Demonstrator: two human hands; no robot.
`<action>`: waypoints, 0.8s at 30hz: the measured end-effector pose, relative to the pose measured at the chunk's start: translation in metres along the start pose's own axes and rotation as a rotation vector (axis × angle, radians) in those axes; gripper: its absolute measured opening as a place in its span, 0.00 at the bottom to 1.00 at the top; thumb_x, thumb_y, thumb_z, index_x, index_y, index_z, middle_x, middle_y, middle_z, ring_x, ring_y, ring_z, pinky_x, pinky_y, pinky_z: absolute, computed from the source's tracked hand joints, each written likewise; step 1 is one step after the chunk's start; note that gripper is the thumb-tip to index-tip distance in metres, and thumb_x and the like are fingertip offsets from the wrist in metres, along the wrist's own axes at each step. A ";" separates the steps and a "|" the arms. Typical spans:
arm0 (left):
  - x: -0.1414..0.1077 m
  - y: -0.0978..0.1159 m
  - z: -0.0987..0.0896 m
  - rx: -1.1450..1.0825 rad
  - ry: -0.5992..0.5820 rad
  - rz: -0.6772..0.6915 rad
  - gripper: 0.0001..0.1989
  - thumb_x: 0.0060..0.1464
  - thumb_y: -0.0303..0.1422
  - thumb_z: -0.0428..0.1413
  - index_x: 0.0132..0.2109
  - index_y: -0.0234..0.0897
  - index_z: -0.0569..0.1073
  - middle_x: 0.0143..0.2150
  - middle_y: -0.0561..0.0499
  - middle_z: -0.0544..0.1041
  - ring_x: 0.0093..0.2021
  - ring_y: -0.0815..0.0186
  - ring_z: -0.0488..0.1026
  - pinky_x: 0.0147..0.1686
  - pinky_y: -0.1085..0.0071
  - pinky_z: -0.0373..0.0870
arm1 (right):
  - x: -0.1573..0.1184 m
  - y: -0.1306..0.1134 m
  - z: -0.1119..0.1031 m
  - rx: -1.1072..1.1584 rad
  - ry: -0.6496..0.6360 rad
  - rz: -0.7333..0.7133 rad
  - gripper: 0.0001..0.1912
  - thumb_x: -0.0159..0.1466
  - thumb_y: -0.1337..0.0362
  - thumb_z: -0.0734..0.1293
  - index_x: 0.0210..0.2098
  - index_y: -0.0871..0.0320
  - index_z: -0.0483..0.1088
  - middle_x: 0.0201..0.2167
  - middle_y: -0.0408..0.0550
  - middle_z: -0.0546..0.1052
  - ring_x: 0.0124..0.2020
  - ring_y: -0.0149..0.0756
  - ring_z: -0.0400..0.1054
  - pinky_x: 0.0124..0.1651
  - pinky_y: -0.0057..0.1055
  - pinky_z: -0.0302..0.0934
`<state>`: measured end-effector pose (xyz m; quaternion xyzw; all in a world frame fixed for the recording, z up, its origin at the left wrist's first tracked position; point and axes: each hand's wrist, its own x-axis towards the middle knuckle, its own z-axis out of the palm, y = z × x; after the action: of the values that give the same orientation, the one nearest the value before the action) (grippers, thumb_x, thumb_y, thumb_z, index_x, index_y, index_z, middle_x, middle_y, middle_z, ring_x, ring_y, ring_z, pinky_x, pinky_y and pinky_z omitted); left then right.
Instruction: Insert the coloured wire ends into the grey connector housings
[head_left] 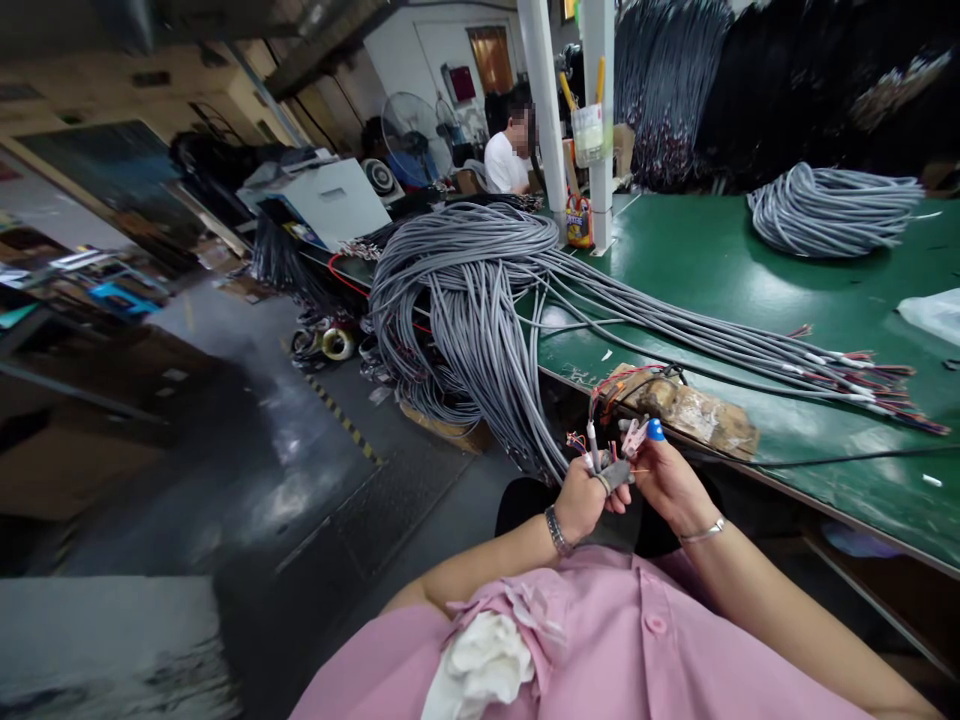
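Observation:
My left hand (pixel 583 502) is closed around the end of a grey cable (pixel 592 447), just in front of my body. Thin coloured wires (pixel 576 442) fan out from the cable ends at its fingers. A grey wrap covers its thumb. Close beside it, my right hand (pixel 671 490) is closed, with a blue cover (pixel 655 430) on the thumb tip. Between its thumb and fingers is a small pale pink, clip-like piece (pixel 634 438), whose exact kind I cannot make out. Fine wire strands show between the two hands.
A large bundle of grey cables (pixel 480 290) drapes over the green table (pixel 697 290) and hangs off its edge. A tape-wrapped block (pixel 686 410) with wires lies at that edge. A cable coil (pixel 832 210) rests farther back. Beyond the white post (pixel 598 130) sits a person (pixel 506 160).

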<state>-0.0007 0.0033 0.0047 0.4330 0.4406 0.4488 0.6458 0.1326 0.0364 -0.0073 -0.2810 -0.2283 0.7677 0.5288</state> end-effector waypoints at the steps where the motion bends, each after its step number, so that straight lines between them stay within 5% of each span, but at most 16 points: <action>1: -0.001 0.000 -0.001 -0.005 -0.003 0.002 0.18 0.52 0.43 0.58 0.28 0.30 0.69 0.20 0.49 0.72 0.15 0.72 0.66 0.14 0.78 0.58 | -0.001 -0.001 0.000 0.023 0.015 0.013 0.20 0.59 0.45 0.66 0.32 0.57 0.72 0.27 0.45 0.72 0.24 0.31 0.63 0.28 0.30 0.62; 8: -0.015 0.006 -0.002 0.065 0.017 0.083 0.18 0.54 0.44 0.57 0.31 0.30 0.70 0.22 0.49 0.73 0.17 0.72 0.68 0.17 0.78 0.62 | 0.000 -0.011 -0.003 0.008 0.017 0.083 0.20 0.60 0.47 0.66 0.35 0.59 0.74 0.30 0.46 0.72 0.27 0.30 0.63 0.29 0.27 0.61; 12: -0.013 0.007 0.000 0.068 0.096 0.110 0.18 0.55 0.44 0.56 0.31 0.30 0.70 0.23 0.50 0.73 0.18 0.73 0.68 0.17 0.78 0.61 | -0.001 -0.009 -0.005 -0.088 0.064 -0.012 0.17 0.60 0.50 0.67 0.36 0.57 0.74 0.28 0.45 0.71 0.28 0.31 0.62 0.31 0.28 0.60; 17: -0.009 0.007 0.005 0.137 0.115 0.116 0.20 0.55 0.46 0.55 0.29 0.30 0.71 0.22 0.48 0.73 0.18 0.72 0.68 0.18 0.78 0.61 | -0.005 -0.001 -0.008 -0.386 0.181 -0.304 0.19 0.59 0.47 0.67 0.31 0.58 0.74 0.24 0.46 0.71 0.27 0.33 0.61 0.32 0.30 0.58; 24: -0.009 0.004 0.008 0.202 0.141 0.100 0.23 0.54 0.48 0.55 0.26 0.30 0.70 0.22 0.47 0.73 0.18 0.72 0.69 0.19 0.77 0.64 | 0.007 0.002 -0.003 -0.052 0.056 -0.028 0.22 0.56 0.43 0.68 0.32 0.58 0.73 0.25 0.46 0.71 0.23 0.31 0.61 0.26 0.31 0.59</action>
<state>0.0038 -0.0058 0.0119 0.4844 0.5057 0.4632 0.5432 0.1311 0.0419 -0.0121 -0.3126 -0.2372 0.7459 0.5382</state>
